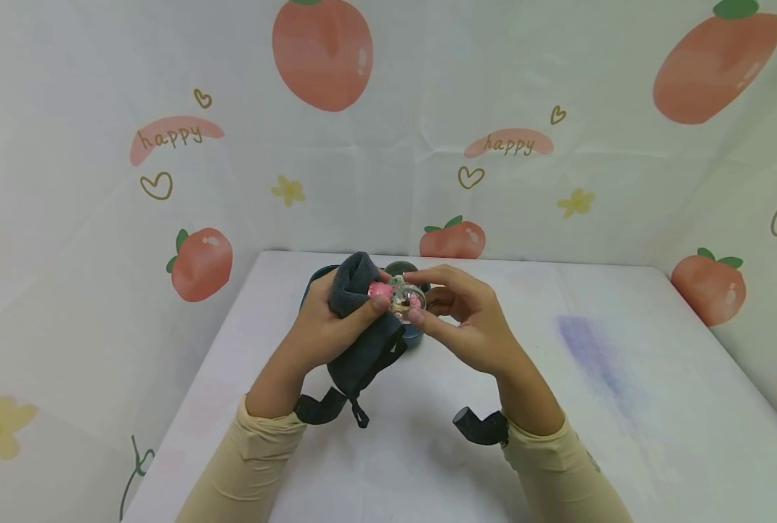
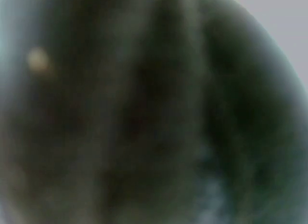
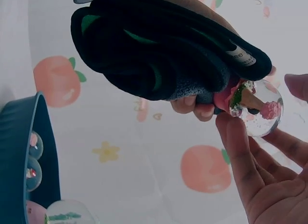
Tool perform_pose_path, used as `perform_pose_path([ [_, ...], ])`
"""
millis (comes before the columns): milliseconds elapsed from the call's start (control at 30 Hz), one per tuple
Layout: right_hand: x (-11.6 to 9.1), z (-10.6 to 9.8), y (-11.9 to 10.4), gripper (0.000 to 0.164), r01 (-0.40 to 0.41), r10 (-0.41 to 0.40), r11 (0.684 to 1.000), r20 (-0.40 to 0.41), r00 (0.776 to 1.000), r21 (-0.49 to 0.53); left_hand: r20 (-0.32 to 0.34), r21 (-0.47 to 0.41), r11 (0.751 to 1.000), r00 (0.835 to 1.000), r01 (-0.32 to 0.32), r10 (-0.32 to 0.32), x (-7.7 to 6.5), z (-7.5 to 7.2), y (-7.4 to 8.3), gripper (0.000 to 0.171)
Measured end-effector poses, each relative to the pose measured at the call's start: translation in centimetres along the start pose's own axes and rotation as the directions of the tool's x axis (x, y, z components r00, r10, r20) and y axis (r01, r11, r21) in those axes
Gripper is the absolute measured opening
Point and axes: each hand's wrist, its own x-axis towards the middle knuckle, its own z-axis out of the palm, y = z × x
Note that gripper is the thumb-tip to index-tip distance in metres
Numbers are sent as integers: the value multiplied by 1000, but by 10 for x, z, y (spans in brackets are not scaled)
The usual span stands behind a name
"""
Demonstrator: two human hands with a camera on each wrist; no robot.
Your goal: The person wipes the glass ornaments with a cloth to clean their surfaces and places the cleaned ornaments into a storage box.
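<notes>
My left hand (image 1: 316, 327) grips a dark grey-blue towel (image 1: 356, 363), folded loosely, with a black loop dangling below. The same hand holds a small snow globe (image 3: 257, 108) by its pink base (image 1: 380, 290), the towel lying against it and the thumb at the base. In the right wrist view the clear ball shows a pink and brown figure inside. My right hand (image 1: 470, 319) holds the ball from the other side, thumb in front and a finger behind, while the index finger (image 3: 298, 85) stands apart from it. Dark blur fills the left wrist view.
Behind and below the hands stands a blue box (image 3: 41, 113), partly hidden in the head view. More snow globes (image 3: 34, 173) show inside it, one with a pink base. The white tabletop (image 1: 526, 407) carries a bluish smudge (image 1: 594, 356) at right; a peach-printed cloth hangs behind.
</notes>
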Motion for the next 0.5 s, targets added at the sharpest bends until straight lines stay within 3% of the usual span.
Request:
perform_pose_path([
  [233,0,1,-1,29,-92,91,995,-15,996,-24,-14,3,1000,1000,5,-5,0,0,1,54],
  [500,1,2,-2,29,-133,133,990,1,991,-34,-17,21,1000,1000,11,-11,0,0,1,53],
])
